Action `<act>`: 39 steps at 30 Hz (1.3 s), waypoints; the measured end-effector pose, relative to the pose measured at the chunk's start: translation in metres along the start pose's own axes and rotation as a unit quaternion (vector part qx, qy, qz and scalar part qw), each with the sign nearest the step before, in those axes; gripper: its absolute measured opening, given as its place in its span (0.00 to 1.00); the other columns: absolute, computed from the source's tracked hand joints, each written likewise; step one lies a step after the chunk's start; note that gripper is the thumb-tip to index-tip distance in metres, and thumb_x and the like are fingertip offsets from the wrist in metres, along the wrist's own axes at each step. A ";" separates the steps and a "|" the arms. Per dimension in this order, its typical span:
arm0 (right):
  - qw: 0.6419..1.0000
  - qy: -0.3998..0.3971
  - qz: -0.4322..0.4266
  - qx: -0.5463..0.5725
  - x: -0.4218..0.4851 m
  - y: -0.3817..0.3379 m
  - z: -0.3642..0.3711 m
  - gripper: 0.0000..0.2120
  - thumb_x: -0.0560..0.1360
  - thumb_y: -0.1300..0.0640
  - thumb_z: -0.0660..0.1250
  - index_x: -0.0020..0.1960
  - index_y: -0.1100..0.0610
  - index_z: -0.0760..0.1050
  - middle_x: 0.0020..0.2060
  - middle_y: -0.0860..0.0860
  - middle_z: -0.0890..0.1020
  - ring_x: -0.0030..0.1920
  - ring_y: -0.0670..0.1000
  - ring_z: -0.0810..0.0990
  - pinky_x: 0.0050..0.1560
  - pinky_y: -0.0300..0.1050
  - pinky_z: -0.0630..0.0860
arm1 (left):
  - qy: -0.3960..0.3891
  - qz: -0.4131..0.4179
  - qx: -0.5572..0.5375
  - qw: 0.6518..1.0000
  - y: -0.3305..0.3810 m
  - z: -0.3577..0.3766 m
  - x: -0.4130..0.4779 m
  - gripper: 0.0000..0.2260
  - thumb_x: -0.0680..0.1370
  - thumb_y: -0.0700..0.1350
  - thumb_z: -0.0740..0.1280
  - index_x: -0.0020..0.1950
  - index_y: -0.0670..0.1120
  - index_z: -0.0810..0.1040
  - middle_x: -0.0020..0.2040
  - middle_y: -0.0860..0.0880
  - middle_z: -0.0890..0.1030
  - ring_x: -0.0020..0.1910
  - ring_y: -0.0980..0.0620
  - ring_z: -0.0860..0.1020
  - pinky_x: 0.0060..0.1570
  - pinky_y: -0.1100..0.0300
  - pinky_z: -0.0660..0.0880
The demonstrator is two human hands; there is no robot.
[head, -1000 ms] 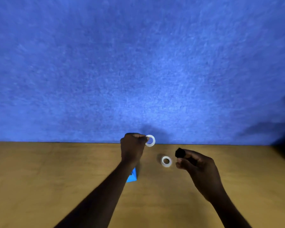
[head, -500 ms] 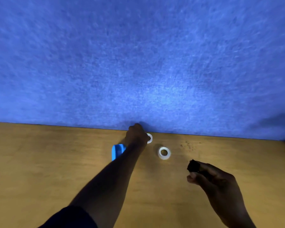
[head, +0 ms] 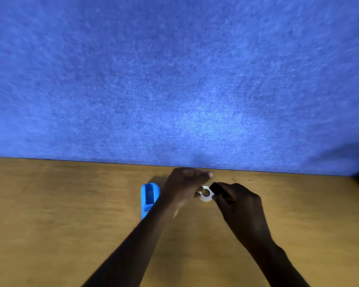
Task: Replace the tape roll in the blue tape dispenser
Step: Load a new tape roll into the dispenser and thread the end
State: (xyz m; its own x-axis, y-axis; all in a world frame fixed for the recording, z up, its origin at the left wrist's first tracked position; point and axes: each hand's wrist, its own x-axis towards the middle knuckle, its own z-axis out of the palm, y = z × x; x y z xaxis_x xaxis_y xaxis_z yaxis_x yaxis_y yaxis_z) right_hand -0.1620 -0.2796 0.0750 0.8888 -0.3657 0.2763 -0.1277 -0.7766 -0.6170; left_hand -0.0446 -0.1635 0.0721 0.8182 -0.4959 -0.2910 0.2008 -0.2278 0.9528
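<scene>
The blue tape dispenser lies on the wooden table, its open slot facing up, just left of my left forearm. A white tape roll sits between my two hands. My left hand is bent over the roll, fingertips pinching its left edge. My right hand grips a small black spool core, whose end touches the roll's right rim. The smaller empty ring seen earlier is hidden, probably behind my left hand.
The wooden table ends at a blue felt wall right behind my hands. A few dark specks lie on the wood near the wall. A dark shape shows at the far right edge.
My left hand has left the small ring by the wall and come down onto the white tape roll. My right hand has moved forward and left, bringing the black core up to the roll.
</scene>
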 end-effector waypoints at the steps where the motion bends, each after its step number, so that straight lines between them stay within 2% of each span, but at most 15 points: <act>1: 1.000 -0.006 -0.020 -0.012 0.005 -0.003 0.003 0.11 0.72 0.61 0.73 0.52 0.50 0.81 0.39 0.48 0.83 0.39 0.45 0.80 0.39 0.38 0.75 | -0.046 -0.003 -0.047 0.998 -0.001 0.000 -0.009 0.12 0.67 0.55 0.76 0.41 0.47 0.87 0.35 0.48 0.85 0.36 0.54 0.84 0.35 0.62 0.78; 3: 0.999 -0.018 -0.040 -0.025 0.011 -0.010 0.010 0.13 0.72 0.63 0.71 0.54 0.51 0.81 0.40 0.50 0.82 0.39 0.48 0.80 0.39 0.41 0.75 | -0.071 0.008 -0.070 0.995 -0.004 -0.004 -0.020 0.04 0.71 0.48 0.76 0.44 0.50 0.88 0.39 0.49 0.87 0.39 0.56 0.84 0.38 0.66 0.78; 7: 0.998 -0.021 -0.048 -0.031 0.016 -0.017 0.023 0.15 0.73 0.60 0.71 0.59 0.56 0.79 0.45 0.54 0.82 0.41 0.53 0.82 0.42 0.48 0.79 | -0.013 -0.004 -0.111 0.994 -0.007 -0.014 -0.022 0.04 0.72 0.39 0.75 0.42 0.47 0.88 0.37 0.47 0.86 0.38 0.55 0.82 0.42 0.62 0.80; 11: 0.994 0.011 0.110 0.000 0.023 0.002 0.036 0.21 0.71 0.54 0.73 0.61 0.60 0.76 0.48 0.56 0.83 0.46 0.54 0.82 0.48 0.45 0.77 | 0.056 -0.008 -0.147 0.987 -0.010 -0.027 -0.022 0.05 0.73 0.39 0.74 0.38 0.45 0.88 0.34 0.46 0.83 0.35 0.52 0.78 0.42 0.58 0.78; 13: 0.979 -0.025 0.198 -0.032 0.026 0.016 0.046 0.23 0.71 0.53 0.72 0.61 0.63 0.74 0.52 0.59 0.82 0.51 0.57 0.80 0.50 0.46 0.74 | 0.069 -0.021 -0.156 0.985 -0.012 -0.031 -0.022 0.04 0.75 0.39 0.73 0.41 0.41 0.87 0.34 0.46 0.83 0.35 0.51 0.78 0.41 0.58 0.79; 16: 0.965 -0.080 0.241 -0.065 0.027 0.025 0.065 0.23 0.70 0.49 0.73 0.57 0.63 0.75 0.52 0.59 0.80 0.46 0.55 0.78 0.44 0.45 0.73 | 0.080 -0.031 -0.148 0.985 -0.013 -0.033 -0.022 0.03 0.75 0.38 0.73 0.43 0.40 0.86 0.34 0.47 0.83 0.33 0.52 0.78 0.37 0.60 0.79; 19: 0.961 -0.085 0.249 -0.080 0.029 0.028 0.079 0.22 0.67 0.49 0.75 0.53 0.62 0.76 0.49 0.58 0.79 0.41 0.53 0.77 0.38 0.43 0.72 | 0.091 -0.017 -0.146 0.985 -0.013 -0.035 -0.020 0.02 0.74 0.38 0.74 0.42 0.43 0.86 0.33 0.48 0.84 0.32 0.53 0.78 0.37 0.61 0.79; 24: 0.955 -0.102 0.247 -0.130 0.036 0.032 0.092 0.25 0.68 0.48 0.74 0.57 0.62 0.75 0.54 0.58 0.77 0.51 0.58 0.79 0.45 0.47 0.74 | 0.100 -0.009 -0.148 0.984 -0.014 -0.042 -0.018 0.06 0.73 0.39 0.75 0.38 0.48 0.88 0.38 0.47 0.87 0.38 0.51 0.83 0.48 0.53 0.82; 27: 0.951 -0.093 0.267 -0.126 0.040 0.031 0.088 0.21 0.70 0.49 0.73 0.56 0.62 0.77 0.53 0.58 0.78 0.49 0.57 0.80 0.44 0.46 0.75 | 0.098 -0.016 -0.147 0.984 -0.014 -0.044 -0.020 0.07 0.73 0.40 0.75 0.38 0.50 0.88 0.40 0.45 0.87 0.41 0.48 0.84 0.56 0.46 0.80; 29: 0.958 -0.063 0.273 -0.056 0.045 0.026 0.078 0.13 0.71 0.49 0.73 0.47 0.60 0.80 0.42 0.56 0.81 0.38 0.51 0.80 0.36 0.41 0.71 | 0.098 -0.013 -0.149 0.984 -0.010 -0.045 -0.023 0.04 0.71 0.42 0.76 0.38 0.50 0.88 0.41 0.41 0.87 0.42 0.47 0.83 0.58 0.42 0.78; 31: 0.940 -0.037 0.291 0.174 0.048 0.016 0.064 0.07 0.71 0.55 0.74 0.37 0.56 0.81 0.30 0.50 0.80 0.31 0.45 0.76 0.35 0.39 0.71 | 0.091 -0.008 -0.154 0.984 -0.004 -0.047 -0.027 0.01 0.68 0.45 0.77 0.38 0.50 0.88 0.44 0.38 0.86 0.43 0.46 0.82 0.59 0.41 0.76; 33: 0.853 -0.057 0.274 0.441 0.050 -0.002 0.048 0.02 0.73 0.62 0.72 0.42 0.59 0.83 0.33 0.49 0.82 0.38 0.47 0.79 0.45 0.42 0.78 | 0.080 -0.007 -0.165 0.983 0.002 -0.049 -0.028 0.01 0.67 0.44 0.77 0.38 0.49 0.88 0.45 0.38 0.86 0.43 0.47 0.81 0.59 0.44 0.77; 34: 0.817 -0.080 0.253 0.511 0.051 -0.011 0.041 0.04 0.73 0.64 0.70 0.47 0.61 0.83 0.38 0.51 0.85 0.42 0.49 0.82 0.50 0.43 0.80 | 0.075 -0.006 -0.174 0.982 0.005 -0.050 -0.028 0.02 0.69 0.41 0.77 0.38 0.49 0.88 0.44 0.39 0.87 0.43 0.47 0.81 0.57 0.47 0.78; 36: 0.798 -0.130 0.208 0.550 0.051 -0.028 0.030 0.12 0.73 0.66 0.69 0.56 0.62 0.81 0.48 0.56 0.86 0.49 0.52 0.84 0.57 0.46 0.79 | 0.063 -0.002 -0.186 0.981 0.010 -0.052 -0.029 0.04 0.72 0.38 0.75 0.39 0.47 0.89 0.42 0.42 0.87 0.43 0.47 0.81 0.51 0.52 0.79; 39: 0.834 -0.148 0.179 0.500 0.053 -0.045 0.019 0.17 0.73 0.68 0.69 0.60 0.59 0.79 0.55 0.58 0.84 0.56 0.56 0.83 0.61 0.49 0.77 | 0.056 0.012 -0.190 0.980 0.019 -0.057 -0.032 0.02 0.72 0.39 0.75 0.43 0.43 0.88 0.41 0.40 0.87 0.41 0.47 0.82 0.48 0.52 0.78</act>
State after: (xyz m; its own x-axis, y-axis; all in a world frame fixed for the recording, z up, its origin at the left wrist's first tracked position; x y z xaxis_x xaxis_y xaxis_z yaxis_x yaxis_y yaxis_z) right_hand -0.1009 -0.2546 0.1034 0.9610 -0.2254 -0.1602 -0.1083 0.2264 -0.9680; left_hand -0.0360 -0.1046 0.1040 0.8743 -0.3979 -0.2779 0.3506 0.1220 0.9285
